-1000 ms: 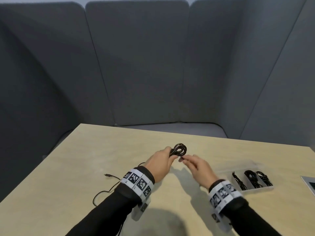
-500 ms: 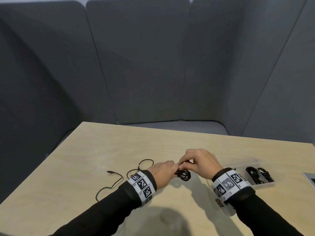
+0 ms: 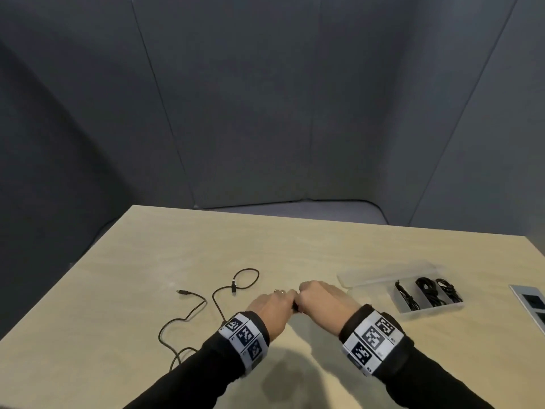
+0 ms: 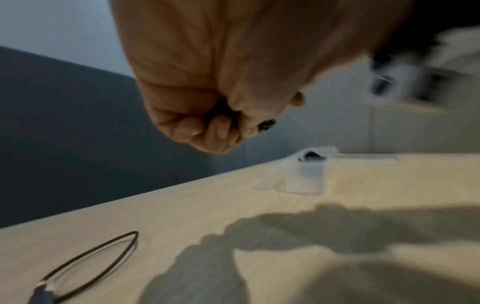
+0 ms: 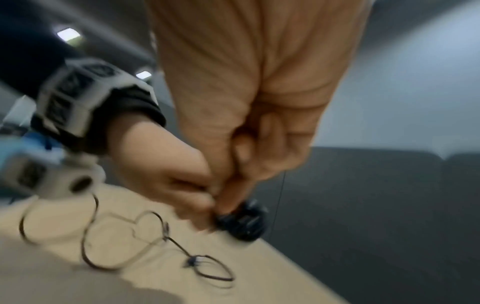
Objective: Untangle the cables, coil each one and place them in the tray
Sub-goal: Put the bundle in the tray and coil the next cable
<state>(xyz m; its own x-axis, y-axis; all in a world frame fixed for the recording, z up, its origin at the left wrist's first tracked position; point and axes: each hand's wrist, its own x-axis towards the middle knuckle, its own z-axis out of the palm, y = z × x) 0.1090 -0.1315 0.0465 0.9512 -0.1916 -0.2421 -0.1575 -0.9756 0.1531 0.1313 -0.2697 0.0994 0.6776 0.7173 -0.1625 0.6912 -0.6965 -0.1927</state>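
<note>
Both hands meet low over the wooden table (image 3: 324,249), knuckles up. My left hand (image 3: 275,304) and right hand (image 3: 315,296) grip one small coiled black cable (image 5: 244,222), almost hidden between them in the head view. The left wrist view shows curled fingers (image 4: 205,131) round a dark bit of that coil (image 4: 222,110). A second black cable (image 3: 188,315) lies loose in wide loops on the table to the left, one plug (image 3: 183,292) at its far end. The clear compartment tray (image 3: 433,307) stands to the right with three coiled black cables (image 3: 427,293) inside.
A clear lid (image 3: 383,274) lies flat behind the tray. A grey flat device (image 3: 530,302) pokes in at the right edge. Grey padded booth walls (image 3: 265,113) surround the table's far and left sides.
The hands have sunk from mid-air to just above the table and closed together over the coil, which now shows far less. The right hand turned knuckles-up over it.
</note>
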